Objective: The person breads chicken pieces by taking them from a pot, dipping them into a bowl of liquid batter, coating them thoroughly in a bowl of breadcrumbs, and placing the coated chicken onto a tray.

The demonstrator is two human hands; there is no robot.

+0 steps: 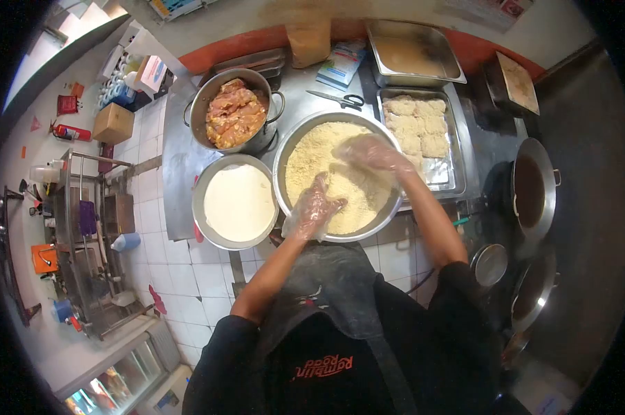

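Observation:
A large steel bowl [282,158] of pale yellow breadcrumbs [319,146] stands in front of me. My left hand [315,209], in a clear plastic glove, rests at the bowl's near left side, its fingers and thumb spread against the crumbs. Over the right part of the same bowl is my right hand [373,153], gloved too and smeared by motion; its fingers cannot be made out clearly. To the left sits a bowl of white batter [238,202]. Behind that, a pot [196,124] holds raw marinated chicken [235,114]. Breaded pieces [417,126] lie in rows in a metal tray [442,177] on the right.
Black-handled scissors [347,101] and a blue-white packet [341,63] lie behind the bowl. A deep steel pan [415,57] of brownish content stands beyond the tray. Wide pans of dark liquid [531,190] are at the far right. A wheeled metal rack [84,228] stands left.

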